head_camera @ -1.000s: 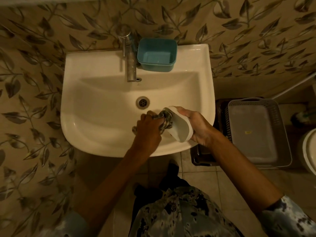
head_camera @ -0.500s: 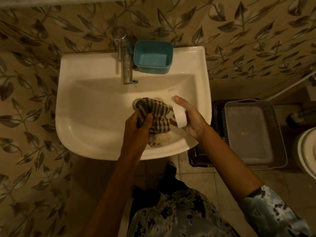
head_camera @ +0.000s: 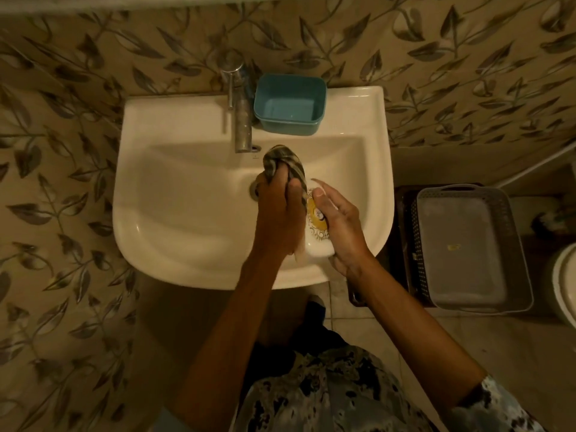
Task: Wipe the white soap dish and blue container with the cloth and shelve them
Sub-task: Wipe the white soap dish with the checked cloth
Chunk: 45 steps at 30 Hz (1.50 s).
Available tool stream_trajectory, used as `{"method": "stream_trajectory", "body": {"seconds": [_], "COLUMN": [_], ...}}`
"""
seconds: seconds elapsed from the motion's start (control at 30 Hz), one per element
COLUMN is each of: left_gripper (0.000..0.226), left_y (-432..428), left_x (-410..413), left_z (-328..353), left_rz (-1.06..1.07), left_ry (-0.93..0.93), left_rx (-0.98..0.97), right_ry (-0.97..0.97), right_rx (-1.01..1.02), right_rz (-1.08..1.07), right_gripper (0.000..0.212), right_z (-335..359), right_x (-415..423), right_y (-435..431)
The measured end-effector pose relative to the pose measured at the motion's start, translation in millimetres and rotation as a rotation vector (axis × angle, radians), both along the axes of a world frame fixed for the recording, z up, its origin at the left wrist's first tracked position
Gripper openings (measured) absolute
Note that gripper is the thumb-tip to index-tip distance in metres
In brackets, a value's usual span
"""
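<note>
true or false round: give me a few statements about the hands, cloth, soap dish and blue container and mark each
1. The left hand grips the cloth. True.
2. The right hand holds the blue container. False: it holds the soap dish; the blue container sits on the sink rim.
3. The blue container stands beside the tap. True.
4. The basket is inside the sink. False: it is to the sink's right.
</note>
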<state>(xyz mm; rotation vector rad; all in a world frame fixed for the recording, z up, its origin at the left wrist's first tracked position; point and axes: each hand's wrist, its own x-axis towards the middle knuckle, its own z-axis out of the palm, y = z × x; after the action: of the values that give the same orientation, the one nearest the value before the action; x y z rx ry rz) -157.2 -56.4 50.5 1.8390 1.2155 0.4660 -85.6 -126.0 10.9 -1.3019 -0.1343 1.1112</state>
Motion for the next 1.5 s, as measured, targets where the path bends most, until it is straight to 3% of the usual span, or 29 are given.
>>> {"method": "stream_trajectory", "body": {"seconds": [0.27, 0.4, 0.6, 0.8, 0.93, 1.0, 1.07, 1.13, 1.2, 1.33, 1.5], "left_gripper": [0.048, 0.049, 0.039, 0.041, 0.039, 0.035, 0.041, 0.047, 0.058, 0.073, 0.03], "left_y": [-73, -64, -2, -62, -57, -28, -1, 13, 20, 13, -24], "left_x": [-14, -15, -19, -38, -33, -34, -39, -44, -44, -50, -59], "left_z": [-5, 0, 2, -4, 4, 9, 13, 13, 14, 11, 15], "left_rz": [0.043, 0.089, 0.071, 0.087, 0.214, 0.249, 0.074, -0.158, -0.233, -0.13, -0.018], "left_ry": [-0.116, -0.08, -0.089, -0.174, -0.371, -0.343, -0.222, -0.032, 0.03, -0.006, -0.154], "left_rx": [-0.141, -0.243, -0.202, -0.276, -0.308, -0.226, -0.228, -0.314, -0.363, -0.39, -0.369], "right_ry": [-0.05, -0.089, -0.236, -0.217, -0.458, -0.584, -0.603, -0.572, -0.585, -0.642, -0.528], "right_rx": [-0.154, -0.14, -0.037, -0.052, -0.007, 0.068, 0.17, 0.212, 0.17, 0.086, 0.036], "right_rz": [-0.355, -0.209, 0.186, -0.04, 0.221, 0.427, 0.685, 0.798, 0.693, 0.464, 0.308], "right_gripper": [0.032, 0.022, 0.012, 0.014, 0.015, 0.016, 0.021, 0.027, 0.03, 0.031, 0.028], "right_z": [9, 9, 20, 33, 39, 40, 40, 38, 37, 36, 31], "right_x": [4, 1, 9, 25, 28, 30, 27, 20, 15, 18, 27], "right_y": [10, 0, -4, 14, 16, 12, 7, 6, 7, 5, -2]}}
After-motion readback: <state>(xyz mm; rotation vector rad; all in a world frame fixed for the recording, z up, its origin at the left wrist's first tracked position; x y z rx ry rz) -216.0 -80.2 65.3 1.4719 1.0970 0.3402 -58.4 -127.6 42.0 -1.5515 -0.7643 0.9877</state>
